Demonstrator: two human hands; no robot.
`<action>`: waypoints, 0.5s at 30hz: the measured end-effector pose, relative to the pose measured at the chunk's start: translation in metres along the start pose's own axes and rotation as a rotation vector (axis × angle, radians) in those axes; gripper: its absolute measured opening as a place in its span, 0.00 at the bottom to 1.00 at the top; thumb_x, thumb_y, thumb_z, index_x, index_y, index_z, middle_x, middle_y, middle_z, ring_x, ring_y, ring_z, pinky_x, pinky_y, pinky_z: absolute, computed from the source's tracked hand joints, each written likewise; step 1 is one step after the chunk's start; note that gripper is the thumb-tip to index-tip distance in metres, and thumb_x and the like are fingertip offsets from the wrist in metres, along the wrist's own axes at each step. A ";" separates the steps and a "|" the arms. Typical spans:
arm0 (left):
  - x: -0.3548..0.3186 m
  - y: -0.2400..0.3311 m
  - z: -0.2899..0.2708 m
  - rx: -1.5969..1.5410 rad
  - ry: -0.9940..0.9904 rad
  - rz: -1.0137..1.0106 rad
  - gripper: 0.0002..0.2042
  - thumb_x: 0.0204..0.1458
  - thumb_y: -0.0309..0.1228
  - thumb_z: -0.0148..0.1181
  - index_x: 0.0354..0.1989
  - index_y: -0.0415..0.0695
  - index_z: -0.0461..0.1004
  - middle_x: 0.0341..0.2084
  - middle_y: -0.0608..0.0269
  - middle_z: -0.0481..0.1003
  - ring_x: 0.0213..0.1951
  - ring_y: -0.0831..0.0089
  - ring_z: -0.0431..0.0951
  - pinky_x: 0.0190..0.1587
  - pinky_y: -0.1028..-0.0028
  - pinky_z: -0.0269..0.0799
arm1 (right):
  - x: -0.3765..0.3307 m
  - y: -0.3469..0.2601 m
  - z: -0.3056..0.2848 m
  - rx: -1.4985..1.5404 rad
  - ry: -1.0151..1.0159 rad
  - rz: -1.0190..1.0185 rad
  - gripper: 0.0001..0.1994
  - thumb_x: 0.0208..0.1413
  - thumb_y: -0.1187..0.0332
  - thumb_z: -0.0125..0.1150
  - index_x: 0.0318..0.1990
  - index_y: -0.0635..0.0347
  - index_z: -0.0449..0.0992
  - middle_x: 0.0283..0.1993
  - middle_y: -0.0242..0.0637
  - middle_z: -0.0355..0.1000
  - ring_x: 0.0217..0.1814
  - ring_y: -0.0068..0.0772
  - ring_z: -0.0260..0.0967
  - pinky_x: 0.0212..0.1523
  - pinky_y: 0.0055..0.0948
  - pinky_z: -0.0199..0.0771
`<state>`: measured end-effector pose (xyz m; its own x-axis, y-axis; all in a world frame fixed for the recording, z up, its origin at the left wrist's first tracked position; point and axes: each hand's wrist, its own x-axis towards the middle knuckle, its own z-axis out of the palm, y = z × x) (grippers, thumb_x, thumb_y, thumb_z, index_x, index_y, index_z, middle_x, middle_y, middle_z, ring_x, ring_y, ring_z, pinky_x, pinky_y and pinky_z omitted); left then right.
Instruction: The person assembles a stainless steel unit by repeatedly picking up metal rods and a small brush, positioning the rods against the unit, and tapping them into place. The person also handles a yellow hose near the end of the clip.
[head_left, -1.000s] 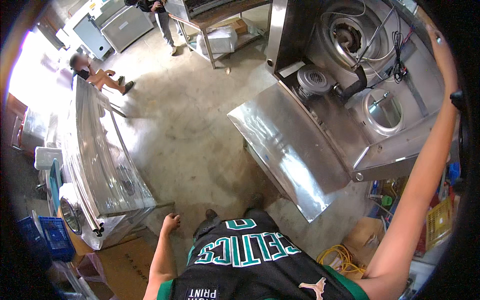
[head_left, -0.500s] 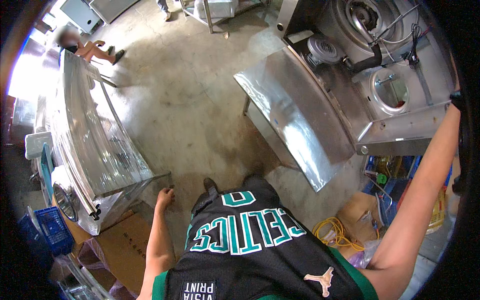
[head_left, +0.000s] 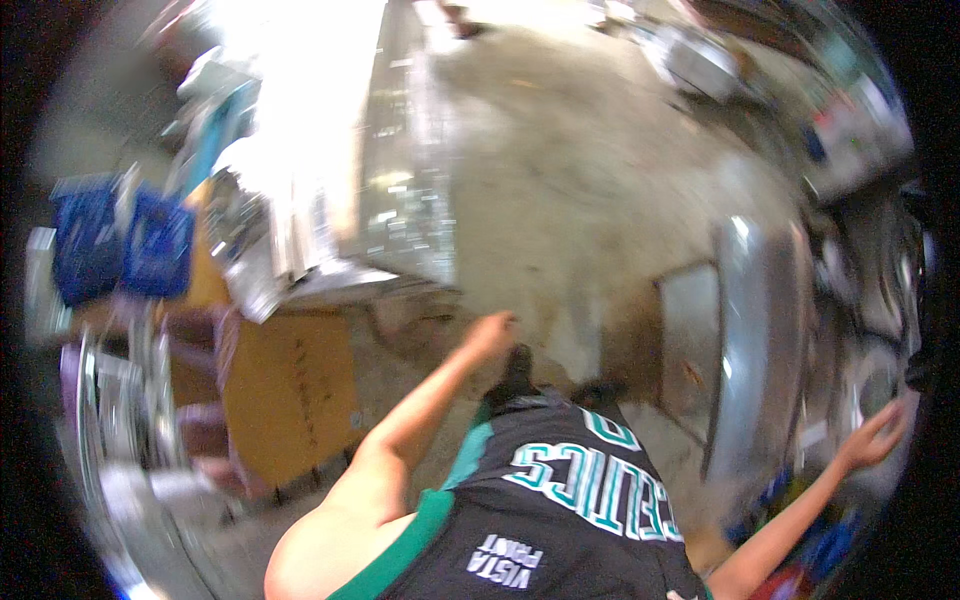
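Observation:
My left hand (head_left: 492, 333) hangs in front of my body over the concrete floor, near the end of a plastic-wrapped metal table (head_left: 405, 200). Motion smears its fingers, and I see no object in it. My right hand (head_left: 872, 440) reaches out to the right with its fingers apart and nothing visible in it. It is close to the blurred metal equipment (head_left: 870, 290) at the right rim. Left of that equipment is a shiny metal panel (head_left: 750, 330) with a bent edge. The whole picture is blurred, so small parts are hard to make out.
Blue plastic crates (head_left: 125, 240) are at the far left. A brown cardboard box (head_left: 290, 395) stands below the wrapped table, beside a metal rack (head_left: 125, 410). Concrete floor (head_left: 570, 190) runs between the table and the panel. A pale box-like thing (head_left: 700, 62) lies farther back.
My view has swung left, so the wrapped table and cardboard box sit nearer the middle. My right hand has come away from the metal equipment's edge and is lower. My left arm is farther forward.

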<state>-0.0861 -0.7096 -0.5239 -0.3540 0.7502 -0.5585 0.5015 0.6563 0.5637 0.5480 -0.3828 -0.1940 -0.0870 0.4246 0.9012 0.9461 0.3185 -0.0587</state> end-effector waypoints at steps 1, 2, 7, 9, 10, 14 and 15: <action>-0.020 0.013 -0.017 -0.145 0.130 0.154 0.16 0.61 0.35 0.59 0.54 0.43 0.78 0.47 0.48 0.81 0.49 0.52 0.82 0.52 0.57 0.77 | -0.062 -0.033 0.017 0.162 -0.131 0.142 0.16 0.71 0.67 0.54 0.59 0.68 0.75 0.60 0.50 0.75 0.61 0.42 0.74 0.62 0.36 0.72; -0.043 0.025 -0.036 -0.199 0.214 0.215 0.15 0.60 0.32 0.59 0.54 0.44 0.77 0.48 0.48 0.80 0.48 0.52 0.82 0.51 0.57 0.78 | -0.125 -0.071 0.034 0.218 -0.211 0.172 0.17 0.71 0.67 0.53 0.61 0.69 0.72 0.60 0.50 0.74 0.59 0.43 0.74 0.61 0.36 0.73; -0.161 0.051 -0.157 -0.092 0.705 0.675 0.10 0.54 0.25 0.64 0.45 0.42 0.78 0.35 0.54 0.81 0.36 0.58 0.84 0.40 0.62 0.81 | -0.342 -0.242 0.053 0.660 -1.119 1.051 0.16 0.65 0.70 0.58 0.57 0.65 0.71 0.38 0.33 0.70 0.35 0.21 0.68 0.36 0.23 0.71; -0.181 0.022 -0.223 -0.041 1.069 0.760 0.05 0.53 0.23 0.65 0.37 0.42 0.78 0.30 0.56 0.81 0.34 0.60 0.83 0.38 0.64 0.80 | -0.365 -0.282 0.046 0.716 -1.524 0.776 0.17 0.62 0.70 0.61 0.57 0.63 0.73 0.37 0.33 0.71 0.37 0.23 0.69 0.39 0.25 0.73; -0.183 0.001 -0.257 0.009 1.305 0.694 0.04 0.53 0.20 0.64 0.34 0.44 0.76 0.29 0.59 0.80 0.31 0.65 0.81 0.35 0.67 0.78 | -0.365 -0.298 0.045 0.701 -1.642 0.609 0.16 0.61 0.70 0.63 0.56 0.63 0.74 0.38 0.34 0.72 0.38 0.25 0.70 0.41 0.27 0.74; -0.147 -0.122 -0.386 -0.124 1.372 -0.010 0.13 0.64 0.37 0.57 0.49 0.41 0.75 0.40 0.53 0.80 0.38 0.63 0.81 0.42 0.64 0.76 | -0.340 -0.343 0.058 0.625 -1.780 0.159 0.16 0.58 0.69 0.65 0.53 0.62 0.77 0.44 0.43 0.78 0.43 0.34 0.76 0.48 0.35 0.77; -0.127 -0.152 -0.408 -0.099 1.290 -0.215 0.18 0.63 0.42 0.57 0.54 0.42 0.73 0.48 0.50 0.79 0.46 0.58 0.81 0.49 0.58 0.76 | -0.333 -0.351 0.064 0.593 -1.759 0.083 0.16 0.58 0.70 0.65 0.53 0.62 0.78 0.45 0.44 0.80 0.43 0.34 0.77 0.48 0.35 0.77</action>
<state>-0.4399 -0.8720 -0.2903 -0.9427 0.1316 0.3067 0.3008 0.7332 0.6099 0.2246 -0.5818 -0.5009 -0.6022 0.6099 -0.5152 0.7788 0.3068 -0.5472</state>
